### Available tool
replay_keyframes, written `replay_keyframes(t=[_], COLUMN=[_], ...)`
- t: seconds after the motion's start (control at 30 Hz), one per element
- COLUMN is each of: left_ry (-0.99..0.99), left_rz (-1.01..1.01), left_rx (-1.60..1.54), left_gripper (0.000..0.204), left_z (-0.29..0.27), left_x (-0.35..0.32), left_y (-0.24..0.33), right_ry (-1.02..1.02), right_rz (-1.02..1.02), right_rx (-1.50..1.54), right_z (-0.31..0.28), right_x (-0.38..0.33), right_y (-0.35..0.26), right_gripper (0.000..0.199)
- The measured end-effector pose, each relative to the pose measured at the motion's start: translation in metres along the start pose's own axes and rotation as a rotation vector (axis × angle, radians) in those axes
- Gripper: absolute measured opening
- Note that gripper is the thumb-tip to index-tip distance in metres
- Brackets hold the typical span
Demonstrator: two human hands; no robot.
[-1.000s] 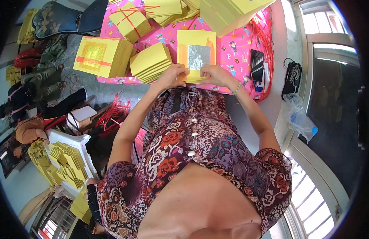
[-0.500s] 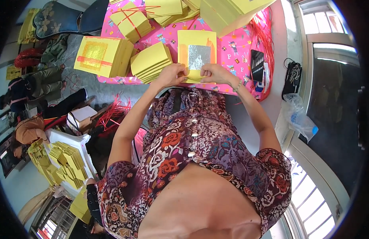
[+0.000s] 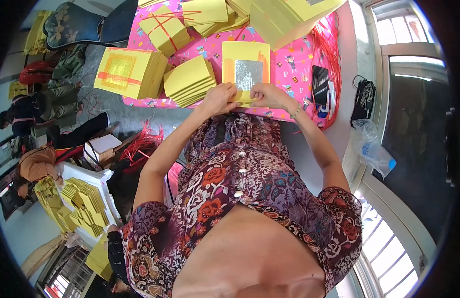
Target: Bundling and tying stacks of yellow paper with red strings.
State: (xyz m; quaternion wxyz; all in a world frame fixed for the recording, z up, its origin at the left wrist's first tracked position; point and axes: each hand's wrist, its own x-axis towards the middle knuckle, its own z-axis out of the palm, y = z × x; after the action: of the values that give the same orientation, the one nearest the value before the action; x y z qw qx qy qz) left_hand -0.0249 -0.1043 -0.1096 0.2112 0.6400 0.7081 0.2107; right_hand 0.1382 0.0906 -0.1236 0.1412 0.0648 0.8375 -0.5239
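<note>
A yellow paper sheet point(image 3: 246, 51) with a silver square on an orange patch lies in front of me near the table's front edge. Its near edge is bent up between my hands. My left hand point(image 3: 220, 98) is closed on the near left corner, fingers together over the paper. With curled fingers, my right hand point(image 3: 268, 96) pinches the same edge at the right. Just left of the sheet is a fanned pile of folded yellow papers point(image 3: 190, 81). Beyond it on the left stands a thick paper stack point(image 3: 118, 74) with a gold square on top.
A pink patterned cloth point(image 3: 284, 107) covers the table. Farther back are yellow bundles tied with red strips point(image 3: 164, 30) and a tall yellow stack point(image 3: 284, 22). A phone point(image 3: 319, 78) and red strands point(image 3: 333, 49) lie at the right. Other people sit at the left beside a paper-laden white table point(image 3: 86, 171).
My left hand has shifted slightly right along the near edge, and its fingers lie flatter over the paper. My right hand has barely moved. The whole view has dropped slightly.
</note>
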Motion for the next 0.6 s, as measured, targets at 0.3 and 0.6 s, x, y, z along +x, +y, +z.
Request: replay_keyframes(t=[0.3,0.6], left_ry=[-0.005,0.148], left_rz=[0.084,0.043], left_rx=[0.181,0.169], left_gripper=[0.018,0.018], left_z=[0.001,0.0], left_x=[0.006,0.006], left_y=[0.002,0.001], right_ry=[0.318,0.302], right_rz=[-0.208,-0.202], right_rx=[-0.468,-0.455], right_z=[0.01,-0.01], right_x=[-0.018,-0.012], right_y=[-0.028,-0.027], right_gripper=[0.031,0.014])
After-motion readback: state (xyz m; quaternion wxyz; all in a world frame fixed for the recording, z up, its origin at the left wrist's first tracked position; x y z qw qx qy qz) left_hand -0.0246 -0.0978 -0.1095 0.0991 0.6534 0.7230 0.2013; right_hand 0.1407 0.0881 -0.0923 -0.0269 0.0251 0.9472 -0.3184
